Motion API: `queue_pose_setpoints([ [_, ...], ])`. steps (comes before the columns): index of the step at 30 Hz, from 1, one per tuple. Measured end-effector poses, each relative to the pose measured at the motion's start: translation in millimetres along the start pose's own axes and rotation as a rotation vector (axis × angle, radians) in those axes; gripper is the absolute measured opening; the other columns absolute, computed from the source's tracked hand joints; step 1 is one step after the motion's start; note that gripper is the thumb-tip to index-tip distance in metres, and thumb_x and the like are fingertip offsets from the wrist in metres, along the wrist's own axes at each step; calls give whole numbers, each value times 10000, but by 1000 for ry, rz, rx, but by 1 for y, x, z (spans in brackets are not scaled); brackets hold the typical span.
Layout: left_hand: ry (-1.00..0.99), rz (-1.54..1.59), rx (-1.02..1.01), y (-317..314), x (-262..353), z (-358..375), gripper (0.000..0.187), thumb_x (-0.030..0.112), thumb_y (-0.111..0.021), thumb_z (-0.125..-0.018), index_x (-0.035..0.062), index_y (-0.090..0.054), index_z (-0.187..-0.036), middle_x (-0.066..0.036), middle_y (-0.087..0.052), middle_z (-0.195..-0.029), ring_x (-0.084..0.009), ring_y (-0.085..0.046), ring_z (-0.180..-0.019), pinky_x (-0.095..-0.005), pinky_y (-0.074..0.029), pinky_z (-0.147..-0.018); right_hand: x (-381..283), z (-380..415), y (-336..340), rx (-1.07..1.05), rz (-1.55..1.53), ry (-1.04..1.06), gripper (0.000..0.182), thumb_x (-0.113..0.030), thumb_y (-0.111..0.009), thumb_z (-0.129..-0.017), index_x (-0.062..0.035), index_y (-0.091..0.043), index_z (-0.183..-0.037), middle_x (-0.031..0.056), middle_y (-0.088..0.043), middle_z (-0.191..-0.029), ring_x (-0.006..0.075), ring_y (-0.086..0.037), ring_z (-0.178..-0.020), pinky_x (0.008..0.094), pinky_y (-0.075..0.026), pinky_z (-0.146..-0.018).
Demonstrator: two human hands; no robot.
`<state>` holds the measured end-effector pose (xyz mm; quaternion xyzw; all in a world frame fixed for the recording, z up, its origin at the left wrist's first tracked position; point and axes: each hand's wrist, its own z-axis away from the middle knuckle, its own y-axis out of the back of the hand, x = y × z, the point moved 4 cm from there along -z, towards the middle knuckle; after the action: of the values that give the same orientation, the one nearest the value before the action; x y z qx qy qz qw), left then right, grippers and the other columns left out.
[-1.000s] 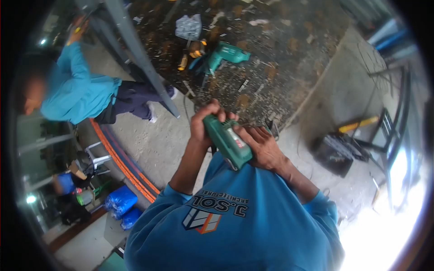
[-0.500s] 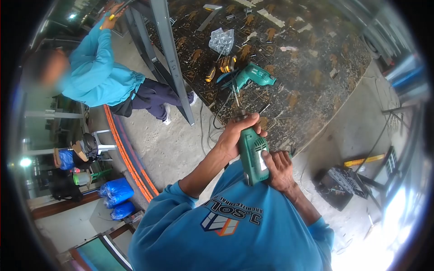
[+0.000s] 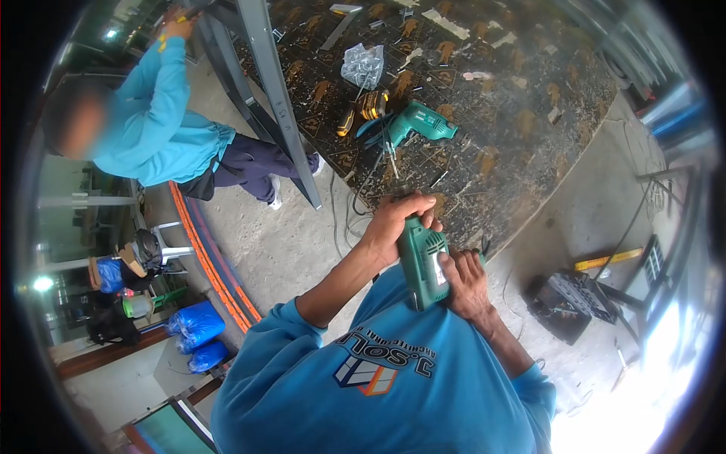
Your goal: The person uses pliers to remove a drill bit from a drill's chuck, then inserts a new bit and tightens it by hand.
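Observation:
Held close to my chest is a green power drill [image 3: 420, 261], its body lying lengthwise away from me. My left hand [image 3: 397, 225] wraps round its front end near the chuck, thumb across the top. A thin bit [image 3: 392, 161] points out beyond that hand over the table. My right hand [image 3: 469, 286] grips the drill's right side, the thumb by its white label; the handle is hidden beneath that hand. On the dark worn table [image 3: 522, 166] in front lies a second green drill [image 3: 427, 123], beside a yellow and black tool [image 3: 373, 105].
A clear plastic bag [image 3: 363, 65] and scraps lie on the table. To the left, a co-worker in a blue top [image 3: 155, 136] stands by a grey metal frame [image 3: 276, 98]. A black case [image 3: 560, 306] sits on the floor to the right, and blue bundles [image 3: 197, 324] at lower left.
The view has shifted slightly. Both my hands keep their grip on the drill in almost the same pose. The co-worker's arms and head have moved a little.

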<state>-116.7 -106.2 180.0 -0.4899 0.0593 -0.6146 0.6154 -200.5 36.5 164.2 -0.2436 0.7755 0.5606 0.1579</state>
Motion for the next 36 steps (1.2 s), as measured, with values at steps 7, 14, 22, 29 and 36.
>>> queue_pose_setpoints([
  [7, 7, -9, 28, -4, 3, 6, 168, 117, -610, -795, 94, -473, -700, -48, -483, -606, -210, -531, -634, -364, -455, -697, -2, 0, 0, 22, 1, 21, 746, -151, -714, -569, -136, -369, -1230, 157, -494, -1104, 270, -514, -830, 389, -400, -712],
  [14, -44, 0, 39, -3, 3, 8, 147, 149, -639, -803, 104, -510, -750, -65, -534, -640, -209, -554, -647, -359, -477, -687, -6, -2, 3, 25, 18, 20, 731, -162, -711, -580, -147, -371, -1227, 138, -503, -1047, 262, -511, -807, 384, -394, -689],
  [22, -15, -16, 79, 0, 4, 7, 246, 271, -645, -801, 95, -487, -732, -69, -536, -662, -208, -543, -623, -395, -476, -720, -12, -6, 6, -28, 86, 57, 711, -157, -692, -601, -96, -360, -1227, 109, -467, -815, 268, -476, -695, 398, -383, -629],
  [29, 142, 30, 90, 17, -6, -12, 201, 102, -574, -769, 81, -429, -632, -73, -478, -596, -216, -523, -619, -358, -449, -678, -4, 6, -10, 62, -364, -202, 629, -154, -622, -668, -187, -404, -1257, 116, -516, -946, 257, -513, -794, 368, -402, -707],
  [36, 163, -74, 203, 19, -11, -14, 221, 127, -584, -783, 99, -419, -637, -36, -462, -595, -201, -518, -622, -349, -461, -669, -8, 5, -3, -129, 81, -85, 596, -100, -566, -700, -179, -398, -1265, 108, -497, -878, 256, -501, -755, 368, -394, -698],
])
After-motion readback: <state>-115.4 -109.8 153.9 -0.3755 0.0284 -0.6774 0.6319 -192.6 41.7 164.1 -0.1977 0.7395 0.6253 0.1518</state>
